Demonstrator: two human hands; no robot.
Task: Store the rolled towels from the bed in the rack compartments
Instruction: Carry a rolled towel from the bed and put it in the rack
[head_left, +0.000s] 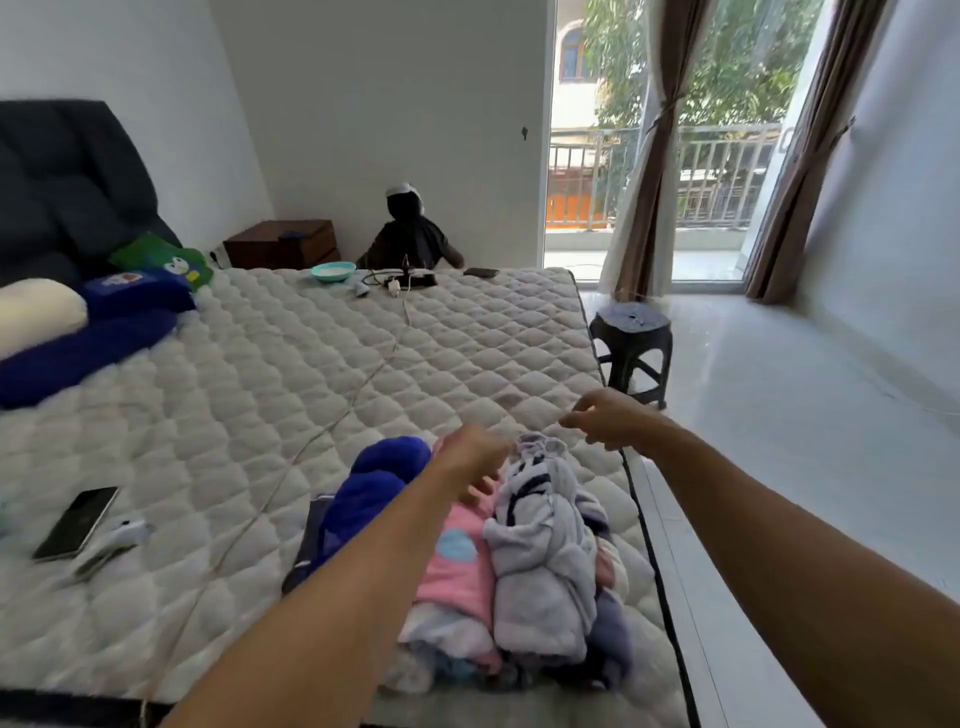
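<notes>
In the head view, the towels (524, 561) lie in a pile at the near right edge of the bed (311, 395), their long axes running near to far. My left hand (475, 457) hovers over the pile's far end, grip spread. My right hand (613, 418) is just beyond, fingers loosely curled, empty. The floor (779, 415) on the right is open. No rack is visible.

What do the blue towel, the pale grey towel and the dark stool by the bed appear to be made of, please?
The deep blue rolled towel looks like fluffy terry cloth, going by its matte pile. The pale grey rolled towel looks like soft fleecy fabric. The dark round stool is probably moulded plastic, given its slight sheen.
</notes>
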